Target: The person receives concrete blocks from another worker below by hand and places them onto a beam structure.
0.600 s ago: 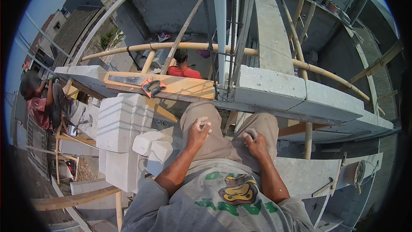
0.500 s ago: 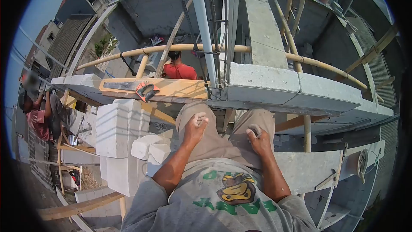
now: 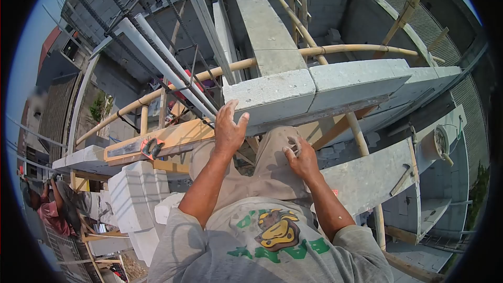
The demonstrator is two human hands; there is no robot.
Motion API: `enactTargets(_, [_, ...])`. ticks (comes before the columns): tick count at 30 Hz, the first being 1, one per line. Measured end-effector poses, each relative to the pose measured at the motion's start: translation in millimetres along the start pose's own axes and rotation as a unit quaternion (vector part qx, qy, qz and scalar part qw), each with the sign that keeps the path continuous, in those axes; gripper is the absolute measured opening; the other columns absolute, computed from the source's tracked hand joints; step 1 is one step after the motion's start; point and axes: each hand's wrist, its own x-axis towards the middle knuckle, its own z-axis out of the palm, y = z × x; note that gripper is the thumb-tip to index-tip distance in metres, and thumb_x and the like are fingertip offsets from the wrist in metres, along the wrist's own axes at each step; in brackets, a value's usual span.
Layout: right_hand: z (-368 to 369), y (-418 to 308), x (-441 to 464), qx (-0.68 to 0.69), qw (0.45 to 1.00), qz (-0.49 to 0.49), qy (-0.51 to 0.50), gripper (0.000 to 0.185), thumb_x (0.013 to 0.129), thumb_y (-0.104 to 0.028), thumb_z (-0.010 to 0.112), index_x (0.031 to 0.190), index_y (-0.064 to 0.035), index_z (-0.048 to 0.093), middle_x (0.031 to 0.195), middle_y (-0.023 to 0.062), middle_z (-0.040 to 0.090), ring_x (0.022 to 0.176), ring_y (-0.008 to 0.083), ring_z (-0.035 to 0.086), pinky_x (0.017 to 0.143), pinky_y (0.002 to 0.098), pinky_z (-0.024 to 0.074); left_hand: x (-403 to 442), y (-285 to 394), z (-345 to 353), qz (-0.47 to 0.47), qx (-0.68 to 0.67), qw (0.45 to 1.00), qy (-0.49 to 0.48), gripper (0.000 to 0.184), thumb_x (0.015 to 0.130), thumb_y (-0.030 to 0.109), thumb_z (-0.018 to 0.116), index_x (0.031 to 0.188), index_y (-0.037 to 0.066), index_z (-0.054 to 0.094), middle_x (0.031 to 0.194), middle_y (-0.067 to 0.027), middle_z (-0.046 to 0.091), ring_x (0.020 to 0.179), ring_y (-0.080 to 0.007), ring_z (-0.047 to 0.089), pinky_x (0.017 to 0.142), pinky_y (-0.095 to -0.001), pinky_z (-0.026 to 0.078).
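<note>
End block: the end block (image 3: 272, 88) lies at the left end of a pale wall row; its right end meets the next block (image 3: 359, 81) at a narrow seam.
Left fingers: the left hand (image 3: 229, 130) is at the end block's near left corner, thumb spread well away, nothing seen in its grasp; I cannot tell whether the fingertips touch the block.
Right fingers: the right hand (image 3: 303, 158) hangs in front of the end block, over a trouser leg (image 3: 272, 152); the fingers are half curled, the thumb apart, with nothing visible between them.
Edges: the end block's near top edge is unobstructed right of the left hand; its front face drops to a narrow ledge.
Room to move: left of the end block, white pipes (image 3: 139, 42) slant down close to its corner; farther left, a handsaw (image 3: 151, 148) rests on a wooden plank (image 3: 191, 133); below the block, a gap shows between the legs.
Surface: the end block's top is sunlit and pitted; nearer and right of it, a grey slab (image 3: 356, 183) carries a hammer (image 3: 401, 179).
Room: beyond the end block stretch a bamboo pole (image 3: 367, 49) and roofless block-walled rooms; far left of it sits a person in red (image 3: 55, 220).
</note>
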Motion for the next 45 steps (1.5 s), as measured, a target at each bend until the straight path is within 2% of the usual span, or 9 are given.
enactTargets(1, [-1, -1, 10, -0.037, 0.999, -0.028, 0.023, 0.043, 0.078, -0.015, 0.065, 0.116, -0.0015, 0.053, 0.110, 0.0201, 0.056, 0.099, 0.0352, 0.056, 0.084, 0.0388, 0.0454, 5, -4, 3, -0.052, -0.028, 0.998, 0.002, 0.050, 0.086, 0.031, 0.059, 0.124, 0.000, 0.049, 0.124, -0.0217, 0.050, 0.115, -0.0323, 0.048, 0.098, -0.0391, 0.036])
enactTargets(2, [-6, -5, 26, -0.075, 0.990, -0.099, 0.063, 0.050, 0.076, -0.015, 0.067, 0.121, -0.0027, 0.049, 0.115, 0.0197, 0.052, 0.102, 0.0355, 0.053, 0.087, 0.0391, 0.0443, 11, -21, 18, -0.126, -0.260, 0.957, 0.021, 0.060, 0.087, 0.037, 0.058, 0.130, -0.002, 0.043, 0.126, -0.0254, 0.047, 0.117, -0.0293, 0.047, 0.098, -0.0353, 0.036])
enactTargets(5, [-29, -7, 81, -0.211, 0.949, -0.185, 0.142, 0.061, 0.075, -0.012, 0.065, 0.131, -0.0079, 0.042, 0.128, 0.0174, 0.043, 0.116, 0.0357, 0.043, 0.095, 0.0418, 0.0382, 8, -28, 16, -0.118, -0.323, 0.937, 0.064, 0.061, 0.086, 0.036, 0.058, 0.130, -0.003, 0.042, 0.127, -0.0250, 0.047, 0.113, -0.0255, 0.050, 0.094, -0.0325, 0.039])
enactTargets(8, [-50, 4, 126, -0.408, 0.864, -0.213, 0.206, 0.063, 0.075, -0.011, 0.061, 0.134, -0.0137, 0.039, 0.135, 0.0157, 0.035, 0.125, 0.0346, 0.033, 0.100, 0.0466, 0.0304, -18, -27, 6, -0.110, -0.178, 0.977, 0.039, 0.052, 0.086, 0.031, 0.058, 0.126, -0.002, 0.047, 0.115, -0.0192, 0.053, 0.097, -0.0238, 0.056, 0.086, -0.0332, 0.043])
enactTargets(11, [-60, 12, 149, -0.435, 0.844, -0.251, 0.188, 0.066, 0.075, -0.011, 0.058, 0.136, -0.0189, 0.036, 0.139, 0.0137, 0.029, 0.131, 0.0317, 0.024, 0.102, 0.0499, 0.0225, -50, -23, 3, -0.105, -0.122, 0.987, 0.021, 0.046, 0.086, 0.030, 0.058, 0.121, 0.001, 0.051, 0.107, -0.0161, 0.055, 0.089, -0.0220, 0.057, 0.082, -0.0342, 0.045])
enactTargets(20, [-55, 30, 160, -0.457, 0.835, -0.245, 0.185, 0.075, 0.073, -0.024, 0.067, 0.138, -0.0213, 0.031, 0.139, 0.0121, 0.027, 0.133, 0.0302, 0.020, 0.104, 0.0493, 0.0170, -149, -64, 21, -0.163, -0.066, 0.983, -0.059, 0.040, 0.084, 0.030, 0.059, 0.115, 0.004, 0.056, 0.102, -0.0132, 0.057, 0.083, -0.0236, 0.059, 0.079, -0.0366, 0.046])
enactTargets(28, [-51, 37, 156, -0.468, 0.825, -0.237, 0.212, 0.076, 0.073, -0.028, 0.069, 0.138, -0.0165, 0.031, 0.139, 0.0137, 0.027, 0.131, 0.0325, 0.021, 0.105, 0.0496, 0.0171, -144, -67, 21, -0.172, -0.085, 0.980, -0.046, 0.037, 0.084, 0.027, 0.059, 0.113, 0.004, 0.056, 0.102, -0.0140, 0.058, 0.083, -0.0242, 0.060, 0.079, -0.0363, 0.046])
enactTargets(31, [-52, 35, 156, -0.463, 0.831, -0.230, 0.208, 0.075, 0.075, -0.031, 0.068, 0.139, -0.0209, 0.029, 0.139, 0.0128, 0.026, 0.132, 0.0316, 0.021, 0.104, 0.0502, 0.0167, -147, -70, 22, -0.161, -0.079, 0.983, -0.045, 0.037, 0.084, 0.026, 0.059, 0.113, 0.004, 0.056, 0.102, -0.0139, 0.058, 0.083, -0.0244, 0.060, 0.078, -0.0363, 0.046])
enactTargets(45, [-48, 38, 155, -0.464, 0.830, -0.219, 0.220, 0.077, 0.073, -0.027, 0.068, 0.139, -0.0166, 0.029, 0.139, 0.0141, 0.027, 0.130, 0.0327, 0.023, 0.105, 0.0495, 0.0166, -143, -68, 26, -0.151, -0.064, 0.985, -0.053, 0.037, 0.084, 0.027, 0.059, 0.112, 0.005, 0.057, 0.098, -0.0121, 0.058, 0.082, -0.0237, 0.059, 0.078, -0.0362, 0.046])
